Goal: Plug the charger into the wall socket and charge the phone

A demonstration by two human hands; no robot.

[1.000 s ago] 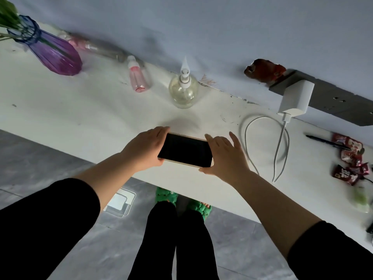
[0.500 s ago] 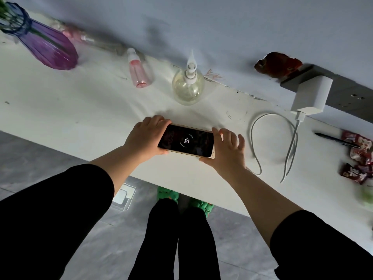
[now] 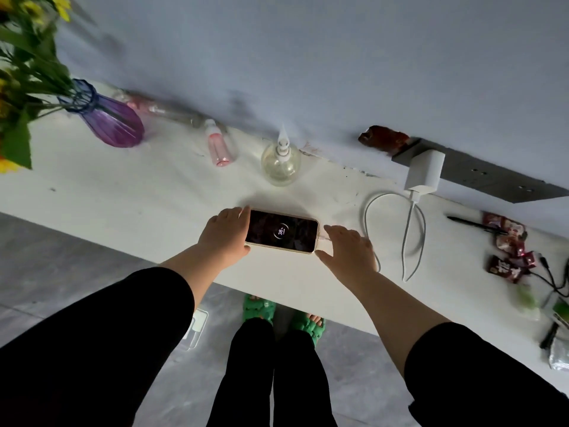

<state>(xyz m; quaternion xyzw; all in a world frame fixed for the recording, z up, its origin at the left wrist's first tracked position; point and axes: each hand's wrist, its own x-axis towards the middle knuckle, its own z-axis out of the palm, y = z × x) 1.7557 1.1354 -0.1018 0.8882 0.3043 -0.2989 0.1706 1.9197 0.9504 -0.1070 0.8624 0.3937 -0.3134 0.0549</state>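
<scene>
while the phone [image 3: 281, 231] lies flat, left grip [image 3: 226, 238] clasps it — right grip [image 3: 349, 248] spread beside it.

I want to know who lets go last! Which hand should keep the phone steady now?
Probably the left hand: it touches the phone's free end. The right hand sits by the plugged cable end and could nudge it.

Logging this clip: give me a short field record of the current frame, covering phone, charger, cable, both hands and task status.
phone: flat on white table, screen lit, shows 38% charging ring
charger: white block plugged into grey wall socket strip
cable: white, loops over the table to phone's right end
left hand: grips phone's left end
right hand: open, at the plug end
task status: appears charging
</scene>
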